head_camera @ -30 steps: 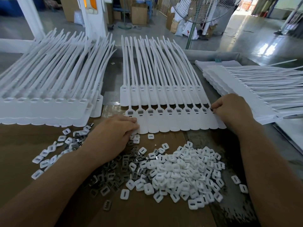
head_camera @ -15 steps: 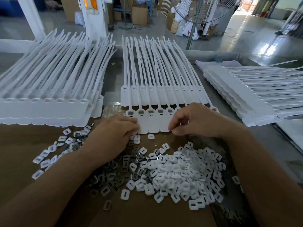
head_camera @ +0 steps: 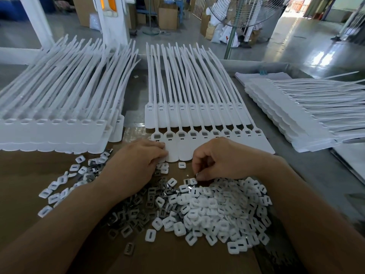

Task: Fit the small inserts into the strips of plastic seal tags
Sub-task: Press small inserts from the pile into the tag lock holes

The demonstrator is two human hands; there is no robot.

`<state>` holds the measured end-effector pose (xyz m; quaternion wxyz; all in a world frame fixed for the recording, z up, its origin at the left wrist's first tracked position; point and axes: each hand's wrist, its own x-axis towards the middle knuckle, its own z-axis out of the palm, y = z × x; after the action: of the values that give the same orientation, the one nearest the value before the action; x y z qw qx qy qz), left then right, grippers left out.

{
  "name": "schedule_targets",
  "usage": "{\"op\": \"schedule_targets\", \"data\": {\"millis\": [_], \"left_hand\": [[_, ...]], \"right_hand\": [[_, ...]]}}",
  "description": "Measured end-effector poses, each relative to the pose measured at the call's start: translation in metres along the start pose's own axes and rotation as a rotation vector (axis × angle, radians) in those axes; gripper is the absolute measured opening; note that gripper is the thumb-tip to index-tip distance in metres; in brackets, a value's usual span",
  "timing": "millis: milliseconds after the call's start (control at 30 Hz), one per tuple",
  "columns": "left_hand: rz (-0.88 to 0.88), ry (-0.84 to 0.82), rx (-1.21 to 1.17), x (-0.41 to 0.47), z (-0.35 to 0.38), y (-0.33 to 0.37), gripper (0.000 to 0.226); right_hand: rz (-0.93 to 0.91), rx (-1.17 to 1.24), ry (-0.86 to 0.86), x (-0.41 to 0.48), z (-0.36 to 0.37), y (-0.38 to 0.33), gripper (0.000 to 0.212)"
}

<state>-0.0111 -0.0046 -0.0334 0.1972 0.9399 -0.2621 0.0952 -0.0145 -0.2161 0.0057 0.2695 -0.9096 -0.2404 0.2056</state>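
Observation:
A strip of white seal tags lies in front of me on top of another strip, its row of square sockets facing up. My left hand rests on the strip's lower left corner, fingers pressing the tag ends. My right hand hovers with curled fingers at the top edge of a heap of small white inserts, fingertips pinching at one insert there. Dark metal inserts lie mixed into the heap's left side.
A tall stack of tag strips stands at the left, another stack at the right. Loose white inserts are scattered left of my left arm. Brown cardboard covers the near table. A fan stand rises behind.
My right hand has come from the strip's right end, across its lower edge, down to the top of the insert heap. My left hand has stayed on the strip's left corner.

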Motion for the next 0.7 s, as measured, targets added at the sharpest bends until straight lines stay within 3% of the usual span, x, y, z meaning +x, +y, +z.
{"op": "schedule_targets", "data": {"millis": [333, 700], "left_hand": [[0.005, -0.012, 0.010, -0.002, 0.000, -0.001, 0.028], [0.015, -0.033, -0.008, -0.002, 0.000, -0.003, 0.024]], "right_hand": [[0.010, 0.084, 0.106, 0.005, 0.002, -0.001, 0.015], [0.054, 0.131, 0.363, 0.027, -0.003, -0.002, 0.024]]}}
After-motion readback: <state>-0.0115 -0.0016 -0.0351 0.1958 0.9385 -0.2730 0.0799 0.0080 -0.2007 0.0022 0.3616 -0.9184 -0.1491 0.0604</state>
